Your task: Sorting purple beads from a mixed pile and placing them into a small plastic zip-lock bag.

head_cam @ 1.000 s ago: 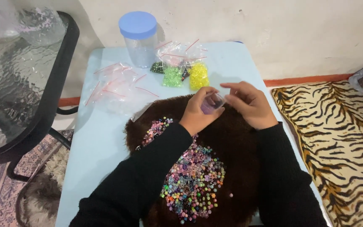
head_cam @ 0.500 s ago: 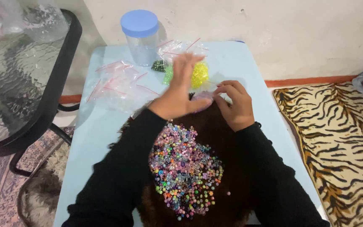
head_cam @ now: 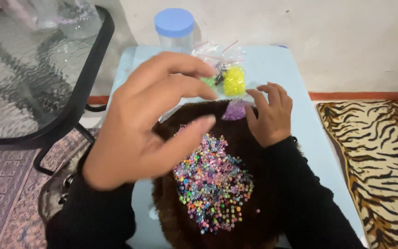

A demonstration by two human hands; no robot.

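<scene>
My left hand [head_cam: 148, 115] is raised close to the camera, blurred, fingers curved and apart with nothing in them. It hides the table's left part. My right hand [head_cam: 270, 115] rests on the far edge of a brown furry mat [head_cam: 268, 184], fingers spread, its thumb beside a small bag of purple beads [head_cam: 235, 110] that lies on the mat's edge. A heap of mixed coloured beads [head_cam: 213, 182] lies in the middle of the mat. Small bags of yellow beads [head_cam: 234, 80] and green beads [head_cam: 209, 81] lie beyond, on the light blue table [head_cam: 309, 133].
A clear jar with a blue lid [head_cam: 175, 28] stands at the table's far edge by the wall. A glass-topped table with a black frame [head_cam: 33, 87] is at the left. A tiger-striped rug [head_cam: 379, 152] lies at the right, a patterned rug [head_cam: 5, 198] at lower left.
My left hand has let go of the purple bead bag and lifted up toward the camera. The bag now lies on the mat by my right hand. The camera view has shifted.
</scene>
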